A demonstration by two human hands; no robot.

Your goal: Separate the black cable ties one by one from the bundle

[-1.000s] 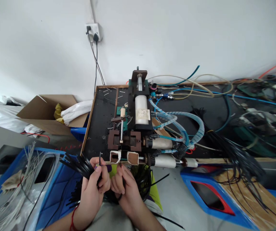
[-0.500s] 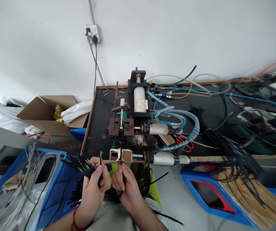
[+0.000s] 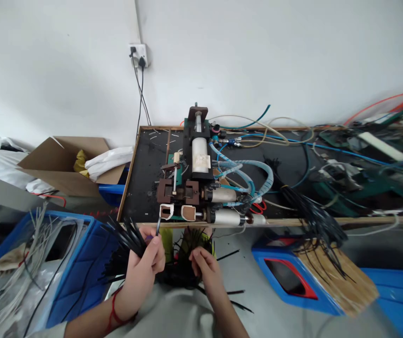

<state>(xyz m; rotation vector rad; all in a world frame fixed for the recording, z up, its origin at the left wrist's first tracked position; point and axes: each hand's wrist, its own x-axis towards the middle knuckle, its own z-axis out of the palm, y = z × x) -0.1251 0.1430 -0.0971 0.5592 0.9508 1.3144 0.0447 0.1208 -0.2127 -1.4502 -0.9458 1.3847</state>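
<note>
My left hand (image 3: 145,265) is closed around a bundle of black cables (image 3: 127,237). One cable end (image 3: 158,226) stands up between its thumb and forefinger, just below the machine's jaws. My right hand (image 3: 205,265) is lower and to the right, over the lap, fingers curled and thumb against them; what they hold, if anything, is too small to make out. More black cables (image 3: 178,274) lie across the lap below the hands. At the bench's front edge the two padded jaws (image 3: 188,212) of the pneumatic machine (image 3: 200,157) stand apart.
A blue bin (image 3: 81,263) with pale wires stands at left, with a cardboard box (image 3: 64,164) behind it. Blue air hoses (image 3: 268,178) curve right of the machine. A tied bundle of black cables (image 3: 314,218) hangs over the bench edge, above another blue bin (image 3: 292,277).
The padded jaws have moved apart. My right hand has drawn away from them, down and to the right. My left hand keeps its bundle, with one cable end now nearer the jaws.
</note>
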